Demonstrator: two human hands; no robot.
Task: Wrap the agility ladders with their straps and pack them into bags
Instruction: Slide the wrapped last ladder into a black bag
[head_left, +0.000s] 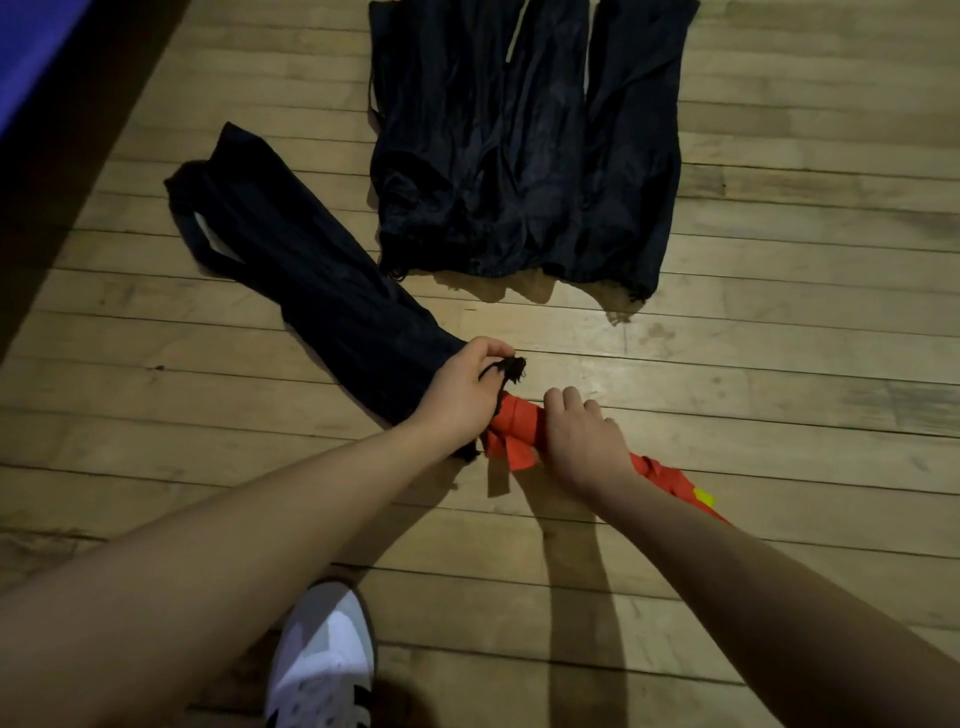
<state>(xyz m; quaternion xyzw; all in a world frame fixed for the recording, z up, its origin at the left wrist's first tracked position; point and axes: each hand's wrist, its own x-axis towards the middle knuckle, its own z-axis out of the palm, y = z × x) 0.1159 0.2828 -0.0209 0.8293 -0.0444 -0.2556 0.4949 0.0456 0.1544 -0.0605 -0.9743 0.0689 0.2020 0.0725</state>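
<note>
On the plank floor (727, 364), my red strap-wrapped ladder bundle (519, 431) lies at the mouth of a long dark bag (322, 296). My right hand (587, 441) grips the bundle; my left hand (462, 395) pinches the bag's drawstring (511, 370). More dark bags (524, 145) lie beyond, my white shoe (327, 660) below.

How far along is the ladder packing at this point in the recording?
Done: the red ladder bundle already looks wrapped in its strap. In hand: the left hand pinches the drawstring mouth of the dark bag while the right hand grips the bundle, whose end is at the opening. Left: pushing it fully in; the flat bags beyond lie unfilled. No other ladders are in view.
</note>
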